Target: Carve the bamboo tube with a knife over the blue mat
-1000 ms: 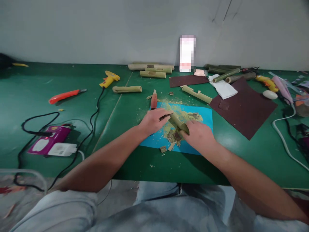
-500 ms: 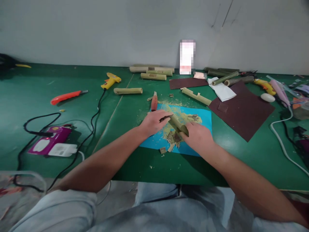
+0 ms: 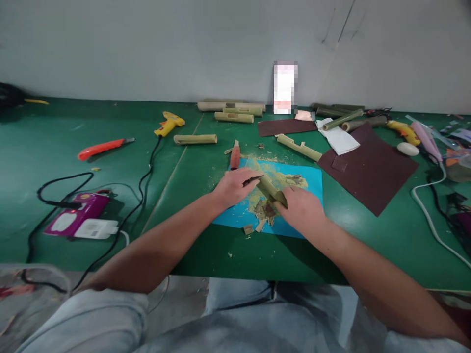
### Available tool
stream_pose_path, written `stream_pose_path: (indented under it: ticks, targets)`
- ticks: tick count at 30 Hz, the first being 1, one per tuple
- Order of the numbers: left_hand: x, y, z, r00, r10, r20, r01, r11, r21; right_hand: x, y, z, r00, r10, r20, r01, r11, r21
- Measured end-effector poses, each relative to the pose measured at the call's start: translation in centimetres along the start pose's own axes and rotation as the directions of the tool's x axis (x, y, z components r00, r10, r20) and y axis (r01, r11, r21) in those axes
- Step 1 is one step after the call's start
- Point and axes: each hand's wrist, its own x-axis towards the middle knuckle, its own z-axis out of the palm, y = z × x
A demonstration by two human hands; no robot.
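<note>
A pale green bamboo tube [image 3: 270, 188] lies slantwise over the blue sheet [image 3: 312, 196], a cut-out in its near end. My right hand [image 3: 303, 206] is closed around that near end. At the far end, my left hand [image 3: 235, 186] pinches a small dark piece of sandpaper [image 3: 253, 180] between thumb and fingers, against the tube; most of the piece is hidden. Yellowish dust and bamboo shavings [image 3: 265, 210] cover the sheet beneath. Just beyond my left hand lies a red-handled tool [image 3: 235, 156], its short tip pointing away.
Several bamboo tubes [image 3: 234, 117] lie near the wall. A yellow glue gun [image 3: 170, 124], a red utility knife [image 3: 106, 148] and a purple power strip [image 3: 79, 213] with cables are on the left. Brown sheets [image 3: 371, 171], a white cloth [image 3: 340, 139] and a white egg-shaped object [image 3: 407, 149] lie right.
Almost nothing differs. Both hands keep their hold on the tube and the dark piece in nearly the same place; the view has shifted very slightly.
</note>
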Motion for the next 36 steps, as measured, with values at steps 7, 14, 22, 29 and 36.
stream_pose_path:
  ticks: [7,14,22,29,36]
  targets:
    - [0.03,-0.18,0.09,1.0,-0.013,-0.001,0.013,1.0,-0.026,-0.04,0.02,-0.13,1.0,-0.002,0.018,0.002,1.0,-0.008]
    - [0.04,-0.07,-0.04,1.0,-0.004,0.005,0.005,1.0,-0.024,0.03,0.06,-0.01,1.0,-0.004,0.009,0.004,1.0,-0.016]
    - [0.04,-0.23,0.03,1.0,-0.004,0.002,0.004,1.0,-0.031,0.0,-0.02,-0.1,1.0,-0.006,0.015,0.006,1.0,-0.008]
    - [0.11,0.16,-0.2,1.0,-0.017,0.011,0.017,1.0,-0.007,-0.03,0.08,-0.07,1.0,-0.013,0.008,0.013,1.0,-0.008]
    - [0.13,0.02,-0.11,1.0,-0.004,0.007,0.004,1.0,-0.021,-0.08,-0.04,-0.25,1.0,-0.008,0.008,0.008,1.0,-0.007]
